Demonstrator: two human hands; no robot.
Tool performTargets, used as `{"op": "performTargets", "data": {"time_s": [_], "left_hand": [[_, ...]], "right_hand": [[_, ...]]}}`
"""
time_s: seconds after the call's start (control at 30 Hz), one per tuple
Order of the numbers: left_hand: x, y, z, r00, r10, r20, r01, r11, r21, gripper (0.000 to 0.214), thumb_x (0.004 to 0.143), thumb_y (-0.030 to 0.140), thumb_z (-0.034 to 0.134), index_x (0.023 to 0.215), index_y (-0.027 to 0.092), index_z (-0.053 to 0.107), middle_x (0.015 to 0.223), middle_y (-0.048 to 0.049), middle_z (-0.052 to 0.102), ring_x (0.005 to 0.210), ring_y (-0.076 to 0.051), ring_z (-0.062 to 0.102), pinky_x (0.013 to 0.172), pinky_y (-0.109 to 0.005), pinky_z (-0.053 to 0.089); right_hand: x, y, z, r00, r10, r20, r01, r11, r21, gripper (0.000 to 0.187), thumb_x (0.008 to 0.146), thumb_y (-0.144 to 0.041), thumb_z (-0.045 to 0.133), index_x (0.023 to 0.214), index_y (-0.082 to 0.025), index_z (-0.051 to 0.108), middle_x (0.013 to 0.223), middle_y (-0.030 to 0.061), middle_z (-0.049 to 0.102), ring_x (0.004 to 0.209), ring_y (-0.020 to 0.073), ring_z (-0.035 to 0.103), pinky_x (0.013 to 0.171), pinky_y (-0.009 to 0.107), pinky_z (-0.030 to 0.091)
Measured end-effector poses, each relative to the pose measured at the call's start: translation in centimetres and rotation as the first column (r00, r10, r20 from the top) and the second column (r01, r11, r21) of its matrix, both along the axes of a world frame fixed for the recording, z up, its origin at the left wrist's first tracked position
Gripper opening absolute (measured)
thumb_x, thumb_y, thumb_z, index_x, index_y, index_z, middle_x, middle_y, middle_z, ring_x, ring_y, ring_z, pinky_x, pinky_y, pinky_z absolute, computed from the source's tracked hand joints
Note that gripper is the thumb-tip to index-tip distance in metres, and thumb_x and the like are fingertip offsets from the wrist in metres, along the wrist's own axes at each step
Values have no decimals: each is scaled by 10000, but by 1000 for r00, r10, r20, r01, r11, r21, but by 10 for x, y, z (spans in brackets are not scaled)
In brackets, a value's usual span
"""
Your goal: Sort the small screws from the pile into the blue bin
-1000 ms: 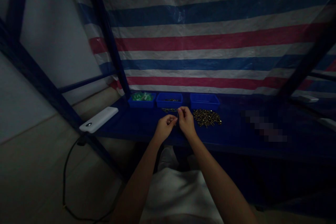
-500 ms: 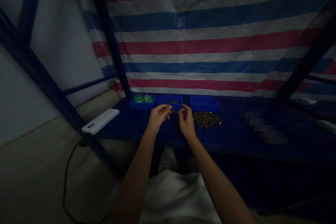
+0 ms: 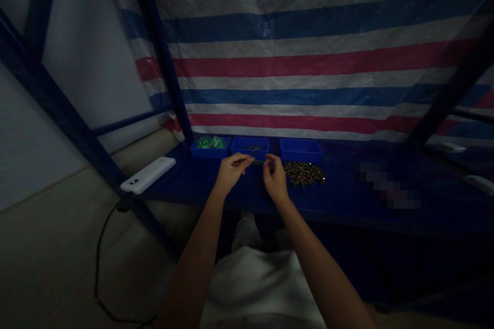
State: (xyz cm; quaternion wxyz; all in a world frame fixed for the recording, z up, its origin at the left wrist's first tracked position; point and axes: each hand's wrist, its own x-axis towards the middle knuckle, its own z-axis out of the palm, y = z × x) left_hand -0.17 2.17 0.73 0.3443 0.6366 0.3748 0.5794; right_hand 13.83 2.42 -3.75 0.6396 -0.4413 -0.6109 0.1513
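Observation:
My left hand (image 3: pixel 230 170) is closed in a pinch on a small thin metal piece (image 3: pixel 252 154) that sticks up at its fingertips. Opposite it, my right hand (image 3: pixel 274 172) also pinches with thumb and forefinger. A slim metal part (image 3: pixel 258 162) spans the gap between both sets of fingertips; its exact kind is too small and dark to tell. Just right of my right hand lies a pile of small brass-coloured metal fittings (image 3: pixel 304 173). Behind my hands stands a blue bin (image 3: pixel 250 142) with small metal parts in it.
A blue bin (image 3: pixel 210 153) with green plastic pieces stands at the left, and another blue bin (image 3: pixel 301 154) at the right. A white power bank (image 3: pixel 148 175) with a cable lies at the table's left edge. Blue posts (image 3: pixel 156 46) frame the blue table (image 3: pixel 339 200).
Both hands stay nearly in place, still holding the metal parts. The upright piece at my left fingertips now shows shorter and lower, with its angle slightly changed.

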Motion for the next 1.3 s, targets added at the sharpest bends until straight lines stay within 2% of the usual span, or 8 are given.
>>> {"op": "performTargets", "data": {"time_s": [0.1,0.27,0.53,0.77,0.87,0.97,1.07,1.3], "left_hand": [[-6,2,0,988,89,-123,-81,994,69,221,669,374,650,732,165,686,693,-17,604,490,-63,457,451,-200,354],[-20,20,9,981,193,-20,-192,980,49,283,675,400,638,801,149,664,621,2,588,433,-55,428,429,-199,340],[-14,75,20,986,158,-56,-167,941,-295,220,663,339,621,718,126,608,530,30,515,346,-33,385,344,-168,219],[-11,106,14,975,170,-146,-215,889,-404,202,704,329,588,713,128,576,502,31,524,310,-29,360,343,-160,186],[-17,102,7,971,154,-186,-213,906,-365,249,742,360,544,815,126,583,542,12,555,316,-43,378,347,-172,210],[-23,89,-5,943,179,-281,-242,947,-212,276,748,351,531,902,131,596,552,13,555,356,-67,414,389,-194,297],[-29,73,-18,850,197,-489,-230,973,-8,240,742,303,542,907,153,631,587,2,569,478,-102,494,499,-220,382],[-39,58,-27,438,235,-868,-78,972,224,253,797,182,480,1002,174,629,941,-87,583,897,-208,533,808,-322,406]], "right_hand": [[0,-1,1,1000,-7,14,7,1000,-22,255,839,-256,400,1062,-168,489,855,37,551,598,109,464,641,264,407],[-1,-1,0,999,9,33,-8,1000,-27,252,847,-267,395,1059,-172,493,879,47,558,642,122,488,654,268,413],[-3,-2,1,996,30,87,-26,999,-48,253,846,-255,392,1060,-163,491,911,59,568,647,124,505,665,276,423],[-3,-3,2,992,54,110,-50,998,-38,250,846,-248,385,1063,-178,490,940,69,578,719,143,539,669,281,436],[-3,-3,1,991,56,123,-51,998,-42,250,845,-246,387,1060,-178,494,932,65,581,699,139,538,672,284,439],[-3,-2,0,989,59,135,-55,998,-36,249,843,-244,391,1058,-177,494,922,61,579,675,134,532,677,285,439],[-3,-1,-1,988,52,145,-49,999,-24,248,842,-243,390,1055,-178,498,905,57,577,654,130,519,678,285,437],[-3,-4,3,988,56,147,-50,998,-44,250,838,-242,394,1054,-172,500,912,56,578,640,127,509,676,283,434]]}}
